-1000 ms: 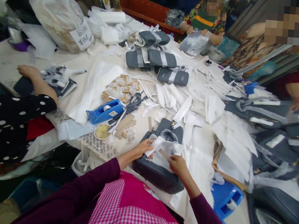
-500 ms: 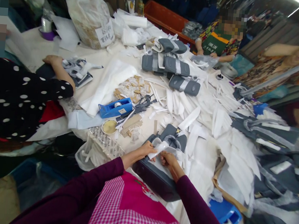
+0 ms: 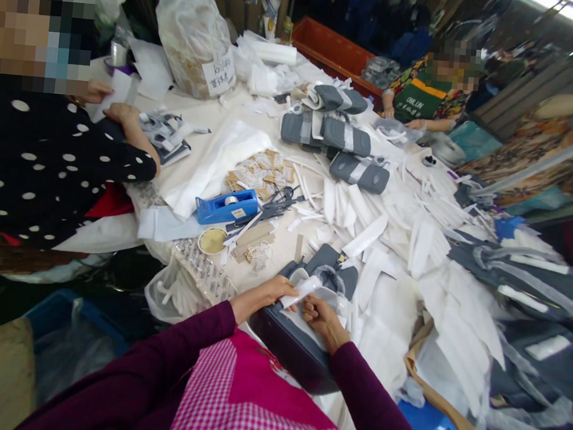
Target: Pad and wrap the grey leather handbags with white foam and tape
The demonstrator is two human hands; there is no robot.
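A dark grey handbag [image 3: 291, 356] lies at the table's near edge, against my apron. My left hand [image 3: 276, 290] is closed on a white wrapping strip [image 3: 304, 291] above the bag. Just right of that strip, my right hand [image 3: 322, 317] is closed with its fingers curled in a pinch; what they hold, if anything, is hidden. Behind both hands, a strap loop in clear wrap [image 3: 334, 277] rests on the bag's dark grey flap pieces [image 3: 328, 255].
Left of the bag stand a blue tape dispenser [image 3: 227, 206] and a round tin [image 3: 212, 241]. Cardboard tags [image 3: 263, 173], white strips [image 3: 365, 235] and wrapped grey bags [image 3: 359, 172] lie beyond. Another blue dispenser [image 3: 431, 422] sits right. A co-worker in polka dots [image 3: 55, 155] works at left.
The view has shifted slightly, moving the scene's far part rightward. My hands stay close together over the bag, barely changed. The polka-dot co-worker's hands now show with a white sheet.
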